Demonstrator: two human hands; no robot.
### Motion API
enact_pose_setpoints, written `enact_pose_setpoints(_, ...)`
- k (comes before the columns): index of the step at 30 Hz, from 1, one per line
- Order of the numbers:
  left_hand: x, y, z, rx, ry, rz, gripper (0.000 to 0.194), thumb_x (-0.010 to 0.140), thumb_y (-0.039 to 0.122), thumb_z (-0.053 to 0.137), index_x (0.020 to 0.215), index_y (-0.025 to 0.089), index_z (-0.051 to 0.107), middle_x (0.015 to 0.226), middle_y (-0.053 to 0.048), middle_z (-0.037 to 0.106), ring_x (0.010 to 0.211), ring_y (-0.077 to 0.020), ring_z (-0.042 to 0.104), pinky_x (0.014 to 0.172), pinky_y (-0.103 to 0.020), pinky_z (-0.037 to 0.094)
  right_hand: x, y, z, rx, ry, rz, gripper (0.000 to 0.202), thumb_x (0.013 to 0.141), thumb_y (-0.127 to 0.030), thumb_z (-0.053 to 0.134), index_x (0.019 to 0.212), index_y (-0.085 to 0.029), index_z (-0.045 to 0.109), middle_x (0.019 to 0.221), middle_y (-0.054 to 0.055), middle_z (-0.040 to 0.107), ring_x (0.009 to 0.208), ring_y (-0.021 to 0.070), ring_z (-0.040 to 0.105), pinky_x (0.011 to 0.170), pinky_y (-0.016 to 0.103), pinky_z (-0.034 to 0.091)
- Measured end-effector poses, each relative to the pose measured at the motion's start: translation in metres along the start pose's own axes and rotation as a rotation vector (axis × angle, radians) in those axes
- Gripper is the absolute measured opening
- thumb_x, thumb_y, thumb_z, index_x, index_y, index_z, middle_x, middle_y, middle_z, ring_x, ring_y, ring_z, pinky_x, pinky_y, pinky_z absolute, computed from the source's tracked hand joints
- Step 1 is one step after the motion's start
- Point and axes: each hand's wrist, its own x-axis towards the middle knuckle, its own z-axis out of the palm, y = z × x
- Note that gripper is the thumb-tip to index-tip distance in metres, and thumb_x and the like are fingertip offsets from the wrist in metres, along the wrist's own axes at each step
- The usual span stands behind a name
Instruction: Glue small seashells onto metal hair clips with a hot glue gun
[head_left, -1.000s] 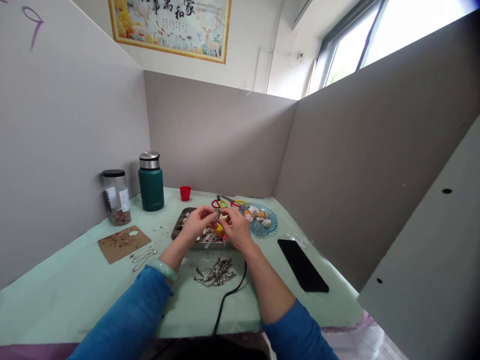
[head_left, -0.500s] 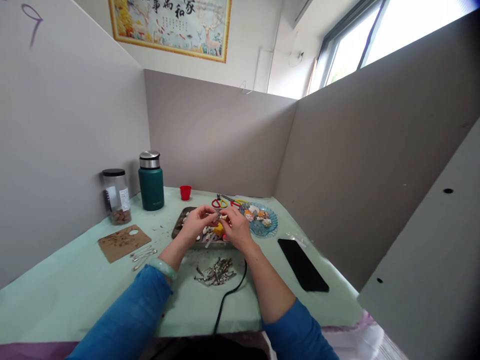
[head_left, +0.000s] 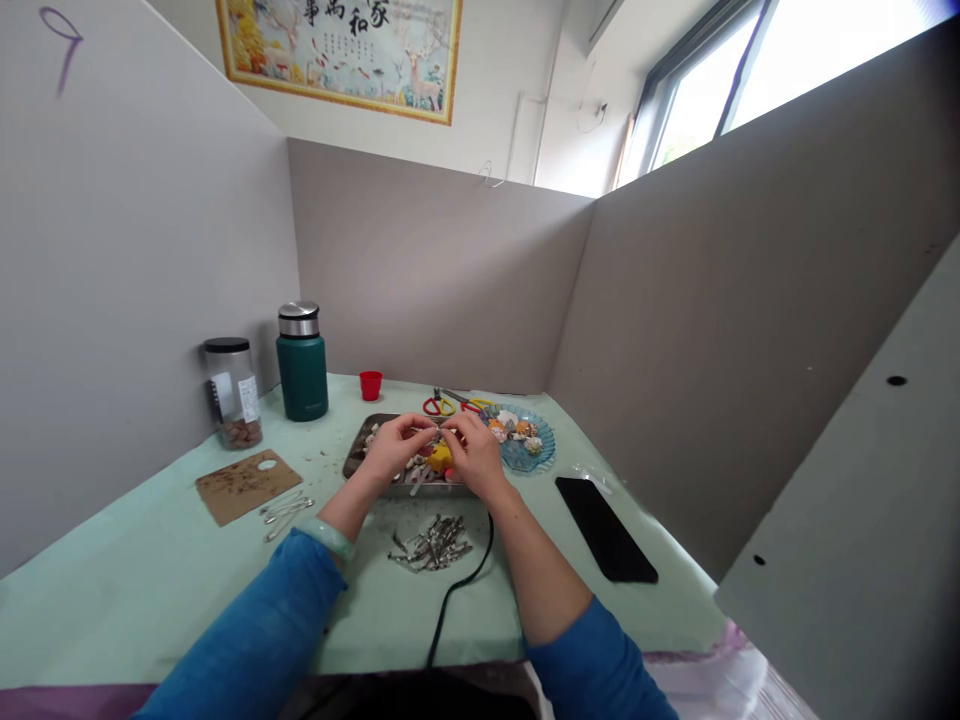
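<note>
My left hand [head_left: 399, 447] and my right hand [head_left: 472, 450] meet over a metal tray [head_left: 351, 463], their fingertips pinched close together. Between them is something small, too tiny to make out. Inside the tray lie small mixed pieces, among them a yellow piece [head_left: 440, 457] just below my fingers. In front of the tray, on the green tablecloth, is a pile of small silvery metal clips [head_left: 433, 545]. A pale green bangle [head_left: 330, 536] circles my left wrist.
A blue glass plate [head_left: 547, 440] of ornaments stands right of the tray, pliers and scissors [head_left: 450, 405] behind. A black phone-like slab [head_left: 607, 530] lies right. Leftward are a brown board [head_left: 240, 490], silvery pins [head_left: 285, 512], a jar [head_left: 238, 395], a green flask [head_left: 301, 370] and a red cup [head_left: 370, 385].
My fingertips have shifted slightly and drawn a little closer over the tray. The small dark bit that showed between them is now hardly visible. The things on the table stay put.
</note>
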Motion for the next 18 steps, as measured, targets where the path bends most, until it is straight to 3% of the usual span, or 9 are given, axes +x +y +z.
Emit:
enact_pose_setpoints(7, -0.005, 0.011, 0.001, -0.116, -0.035, -0.063, 0.038, 0.065, 0.039, 0.071, 0.089, 0.012, 0.062, 0.060, 0.001, 0.061, 0.056, -0.0133, 0.060, 0.062, -0.027, 0.051, 0.004, 0.000, -0.001, 0.147, 0.053, 0.070, 0.013, 0.085, -0.023, 0.051, 0.078, -0.019, 0.061, 0.082, 0.004, 0.059, 0.078, 0.0163, 0.055, 0.069, 0.027, 0.044)
enact_pose_setpoints(18, -0.003, 0.005, 0.001, 0.025, -0.030, -0.055, 0.036, 0.060, 0.039, 0.074, 0.082, 0.013, 0.065, 0.058, -0.002, 0.065, 0.056, -0.0160, 0.062, 0.061, -0.028, 0.050, 0.004, 0.003, 0.000, 0.142, 0.002, 0.038, 0.012, 0.085, -0.023, 0.051, 0.079, -0.020, 0.061, 0.084, 0.004, 0.061, 0.081, 0.0169, 0.055, 0.074, 0.029, 0.045)
